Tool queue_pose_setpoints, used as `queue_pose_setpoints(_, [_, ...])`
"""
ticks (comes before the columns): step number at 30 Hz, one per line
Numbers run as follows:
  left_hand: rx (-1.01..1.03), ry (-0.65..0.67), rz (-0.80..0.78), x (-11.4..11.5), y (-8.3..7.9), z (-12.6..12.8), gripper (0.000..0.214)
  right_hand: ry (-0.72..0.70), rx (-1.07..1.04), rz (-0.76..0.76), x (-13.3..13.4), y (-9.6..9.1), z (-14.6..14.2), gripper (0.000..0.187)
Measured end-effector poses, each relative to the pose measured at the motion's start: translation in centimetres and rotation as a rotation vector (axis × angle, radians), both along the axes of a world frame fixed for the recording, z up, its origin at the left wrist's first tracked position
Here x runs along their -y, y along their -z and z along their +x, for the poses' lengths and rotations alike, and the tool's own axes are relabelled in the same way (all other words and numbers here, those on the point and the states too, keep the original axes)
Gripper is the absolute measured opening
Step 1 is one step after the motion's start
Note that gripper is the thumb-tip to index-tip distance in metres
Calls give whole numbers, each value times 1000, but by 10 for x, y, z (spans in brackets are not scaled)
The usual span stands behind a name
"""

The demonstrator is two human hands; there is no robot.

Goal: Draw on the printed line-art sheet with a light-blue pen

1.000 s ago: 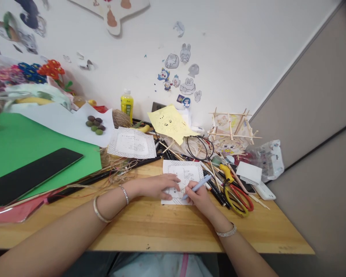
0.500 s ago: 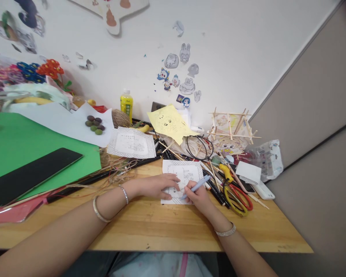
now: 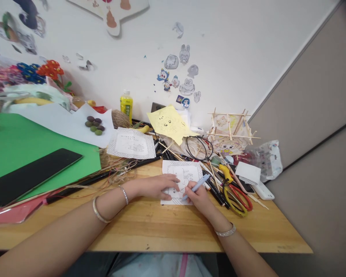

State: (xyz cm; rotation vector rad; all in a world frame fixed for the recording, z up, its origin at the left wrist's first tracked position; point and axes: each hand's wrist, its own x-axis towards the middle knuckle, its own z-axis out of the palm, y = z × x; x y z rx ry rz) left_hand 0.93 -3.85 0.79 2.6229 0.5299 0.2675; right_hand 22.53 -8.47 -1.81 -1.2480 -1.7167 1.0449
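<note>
Sheet [image 3: 174, 168]: lies on the table [image 3: 144, 234], between left hand [image 3: 157, 186] and right hand [image 3: 196, 195]; carries line drawings [image 3: 188, 175] inside a patterned border [image 3: 176, 200].
Right hand: curls tightly around the pen [image 3: 201, 182], pinching it with no visible gap.
Left hand: spreads wide, palm down, over the left part of the sheet; grasps nothing, seems to steady the paper.
Pen: slants up and away to the right, pointing down at the near part of the sheet; cannot tell whether inking at this instant.
Border: bears slanting strokes along the near edge; seems to be the step in hand, probably hatching.
2nd sheet [image 3: 131, 143]: lies beyond the left hand, framed in crosshatch; perhaps useful as a pattern.
Markers [image 3: 216, 195]: lie just right of the right hand, untouched.
Pen tip [image 3: 184, 198]: probably calls next for short, even strokes along the near edge, with steady pressure from the left hand against slipping.
</note>
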Motion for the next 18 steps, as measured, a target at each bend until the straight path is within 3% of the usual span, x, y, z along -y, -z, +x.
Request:
queue_pose_setpoints(12, [12, 3, -5, 0, -1, 0, 40, -21, -7, -30, 0, 0, 1, 23])
queue_pose_setpoints(18, [19, -3, -11, 1, -1, 0, 39, 29, 10, 29, 0, -5, 2, 27])
